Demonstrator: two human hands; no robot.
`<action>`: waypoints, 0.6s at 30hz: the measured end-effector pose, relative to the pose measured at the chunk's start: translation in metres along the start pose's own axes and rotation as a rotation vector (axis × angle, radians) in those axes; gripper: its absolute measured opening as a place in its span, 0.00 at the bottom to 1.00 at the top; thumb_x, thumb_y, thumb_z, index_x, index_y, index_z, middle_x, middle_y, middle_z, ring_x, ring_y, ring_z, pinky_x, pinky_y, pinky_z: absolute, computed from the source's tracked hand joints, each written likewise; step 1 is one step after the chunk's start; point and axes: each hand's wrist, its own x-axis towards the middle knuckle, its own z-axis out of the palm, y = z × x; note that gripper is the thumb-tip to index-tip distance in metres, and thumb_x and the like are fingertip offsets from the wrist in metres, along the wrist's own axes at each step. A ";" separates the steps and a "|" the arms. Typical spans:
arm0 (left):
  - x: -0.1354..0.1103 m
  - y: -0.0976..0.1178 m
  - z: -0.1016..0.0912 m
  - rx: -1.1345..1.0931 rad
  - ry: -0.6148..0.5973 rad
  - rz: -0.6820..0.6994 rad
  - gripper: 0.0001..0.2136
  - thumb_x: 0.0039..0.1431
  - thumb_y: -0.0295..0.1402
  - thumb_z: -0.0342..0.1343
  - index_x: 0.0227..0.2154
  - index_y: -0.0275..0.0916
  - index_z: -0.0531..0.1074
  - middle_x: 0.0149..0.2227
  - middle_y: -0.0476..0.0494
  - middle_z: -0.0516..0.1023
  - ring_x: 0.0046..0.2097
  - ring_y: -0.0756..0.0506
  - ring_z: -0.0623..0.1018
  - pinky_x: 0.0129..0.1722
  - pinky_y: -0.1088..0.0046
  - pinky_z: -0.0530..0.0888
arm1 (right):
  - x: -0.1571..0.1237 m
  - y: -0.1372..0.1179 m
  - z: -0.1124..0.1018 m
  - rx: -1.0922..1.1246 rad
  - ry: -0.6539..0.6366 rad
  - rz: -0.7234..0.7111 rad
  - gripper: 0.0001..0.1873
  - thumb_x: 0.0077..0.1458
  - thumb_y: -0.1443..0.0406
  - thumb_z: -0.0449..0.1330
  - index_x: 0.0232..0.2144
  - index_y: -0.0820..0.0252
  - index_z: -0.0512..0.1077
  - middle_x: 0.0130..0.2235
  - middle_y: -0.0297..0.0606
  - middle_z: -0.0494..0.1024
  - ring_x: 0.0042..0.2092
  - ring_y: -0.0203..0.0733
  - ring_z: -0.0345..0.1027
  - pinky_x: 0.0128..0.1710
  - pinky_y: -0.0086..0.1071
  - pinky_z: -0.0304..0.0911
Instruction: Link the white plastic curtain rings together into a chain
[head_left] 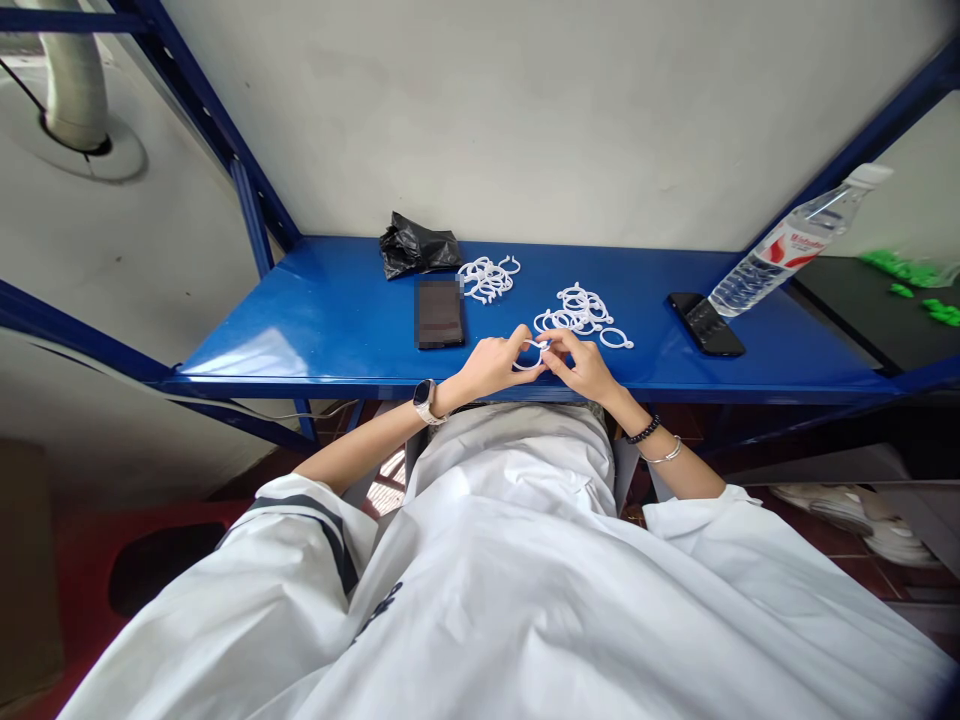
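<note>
Over the front edge of the blue table [352, 340], my left hand [496, 362] and my right hand [581, 366] meet around one white plastic ring [528, 369], likely a curtain ring. The left fingers pinch its left side. At its right side, my right thumb and fingertips close on the small eyelet end. Just beyond my hands lies a heap of similar white rings [576, 312], with one ring [616, 338] at its right edge. Farther left sits a second heap of white rings [486, 280]; at least one there has a gap in its loop.
A dark phone-like slab [439, 315] lies left of my hands, with a crumpled black plastic bag [420, 247] behind it. To the right are a black phone [706, 325] and a water bottle [787, 250]. Blue frame posts [251, 215] and a wall [510, 120] bound the table.
</note>
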 end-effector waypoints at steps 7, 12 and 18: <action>-0.002 -0.004 0.003 0.074 -0.048 0.042 0.13 0.64 0.46 0.50 0.37 0.40 0.61 0.21 0.52 0.70 0.21 0.47 0.73 0.23 0.75 0.55 | -0.002 0.004 0.003 0.005 0.016 0.025 0.11 0.65 0.55 0.53 0.43 0.55 0.67 0.27 0.31 0.78 0.26 0.38 0.72 0.30 0.30 0.65; -0.002 -0.005 0.004 0.094 -0.057 0.074 0.12 0.65 0.44 0.49 0.36 0.41 0.61 0.22 0.50 0.72 0.22 0.46 0.74 0.22 0.75 0.55 | -0.001 0.004 0.004 0.078 0.031 0.040 0.13 0.64 0.53 0.55 0.37 0.55 0.67 0.25 0.31 0.77 0.24 0.38 0.72 0.28 0.31 0.66; 0.000 -0.001 0.000 -0.012 -0.033 0.087 0.14 0.65 0.47 0.49 0.37 0.40 0.60 0.22 0.52 0.72 0.20 0.48 0.73 0.21 0.77 0.56 | -0.001 0.005 0.003 0.041 0.089 0.027 0.16 0.61 0.50 0.59 0.34 0.56 0.69 0.25 0.33 0.77 0.24 0.38 0.70 0.27 0.30 0.64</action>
